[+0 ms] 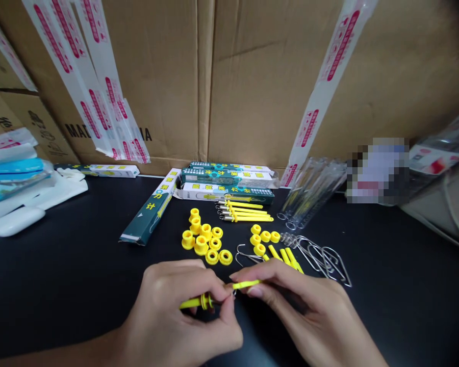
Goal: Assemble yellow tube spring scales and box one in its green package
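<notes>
My left hand (176, 306) is closed on a thin yellow rod with a yellow ring on it (199, 302), held low over the black table (61, 285). My right hand (309, 311) pinches a second short yellow rod (247, 284) end to end against the first, where a small metal part shows. Just beyond my fingers lie several yellow caps (204, 239), a smaller cluster of yellow caps (262, 238), loose yellow rods (286, 256) and a metal hook (245, 255).
Wire hooks with springs (321, 257) lie right of centre, clear tubes (309, 196) behind them. Assembled yellow rods (245, 210) and green-white boxes (229, 183) sit by the cardboard wall (229, 76). One box (149, 214) lies angled left. White gloves and blue packs (15, 183) are far left.
</notes>
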A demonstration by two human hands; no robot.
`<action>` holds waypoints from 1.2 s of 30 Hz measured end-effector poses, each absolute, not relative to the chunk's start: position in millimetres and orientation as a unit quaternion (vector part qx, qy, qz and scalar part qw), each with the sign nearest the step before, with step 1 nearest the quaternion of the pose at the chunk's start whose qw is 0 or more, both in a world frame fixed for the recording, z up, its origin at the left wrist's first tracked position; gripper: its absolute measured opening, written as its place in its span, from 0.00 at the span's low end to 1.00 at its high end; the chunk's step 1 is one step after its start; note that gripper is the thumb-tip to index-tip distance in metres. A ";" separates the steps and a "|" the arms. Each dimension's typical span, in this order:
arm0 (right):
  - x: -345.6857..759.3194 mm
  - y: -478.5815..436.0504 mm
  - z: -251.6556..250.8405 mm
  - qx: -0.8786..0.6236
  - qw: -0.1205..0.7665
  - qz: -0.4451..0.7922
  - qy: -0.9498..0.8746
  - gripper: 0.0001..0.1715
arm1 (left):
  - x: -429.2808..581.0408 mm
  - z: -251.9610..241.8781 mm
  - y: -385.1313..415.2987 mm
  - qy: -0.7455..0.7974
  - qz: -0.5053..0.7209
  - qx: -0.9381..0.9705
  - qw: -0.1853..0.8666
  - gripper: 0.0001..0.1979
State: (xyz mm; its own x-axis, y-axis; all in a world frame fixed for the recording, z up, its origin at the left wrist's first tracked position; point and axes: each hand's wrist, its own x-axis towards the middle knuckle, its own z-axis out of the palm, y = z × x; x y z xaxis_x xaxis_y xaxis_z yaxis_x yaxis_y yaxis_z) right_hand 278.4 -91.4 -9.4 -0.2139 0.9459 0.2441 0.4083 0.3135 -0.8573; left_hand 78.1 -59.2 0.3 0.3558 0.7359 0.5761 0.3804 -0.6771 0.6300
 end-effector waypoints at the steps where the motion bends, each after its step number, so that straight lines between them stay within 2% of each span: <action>1: 278.3 -91.3 -9.2 -0.477 0.399 0.331 -0.710 0.11 | 78.3 -0.8 -59.3 0.349 0.446 0.799 0.202 0.09; 6: 275.4 -91.6 -8.9 -0.485 0.374 0.342 -0.713 0.10 | 80.7 -7.2 -58.4 0.350 0.490 0.770 0.211 0.09; 9: 274.2 -92.9 -9.6 -0.508 0.381 0.339 -0.694 0.12 | 80.2 -5.2 -58.4 0.334 0.470 0.794 0.195 0.09; 17: 268.5 -100.2 -10.6 -0.541 0.336 0.341 -0.692 0.06 | 78.6 2.1 -59.9 0.293 0.473 0.820 0.133 0.11; 21: 266.4 -99.2 -11.2 -0.551 0.337 0.413 -0.642 0.14 | 78.2 1.8 -60.6 0.276 0.484 0.824 0.101 0.10; 25: 269.2 -97.3 -14.2 -0.552 0.334 0.484 -0.591 0.15 | 77.1 1.6 -60.0 0.282 0.483 0.824 0.093 0.10; 36: 270.5 -96.1 -13.8 -0.539 0.361 0.483 -0.587 0.16 | 77.2 -2.6 -56.0 0.246 0.493 0.826 0.120 0.10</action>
